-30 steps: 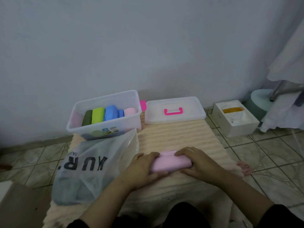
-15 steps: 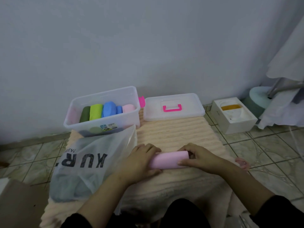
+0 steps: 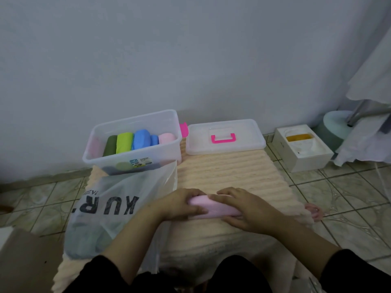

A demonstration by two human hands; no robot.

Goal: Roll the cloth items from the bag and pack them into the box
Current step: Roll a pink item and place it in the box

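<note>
Pink cloth roll (image 3: 213, 209): lies on the ribbed mat (image 3: 228, 168) right under my two hands, long axis running across me, left to right, its left end a touch farther from me than its right. My left hand (image 3: 179, 205) is curled over the left end, fingers wrapped across the top; my right hand (image 3: 245, 208) covers the right end, fingers bent over the far side and thumb tucked along the near edge, so both grips clasp the roll rather than lie flat on it. Box (image 3: 135, 142): beyond and to the left of my grip, open, with a row of rolled cloths in it, green, lime, blue and pink, their long axes pointing away from me. The free space looks to be at the pink end of that row, though I cannot tell how much. Left hand is the nearer one to the box. Judgement: the roll will need a quarter turn to sit with the others. Bag (image 3: 110, 210): just beside my left wrist, cloth showing dimly through it. Lid (image 3: 225, 137): straight ahead, beside the box.
</note>
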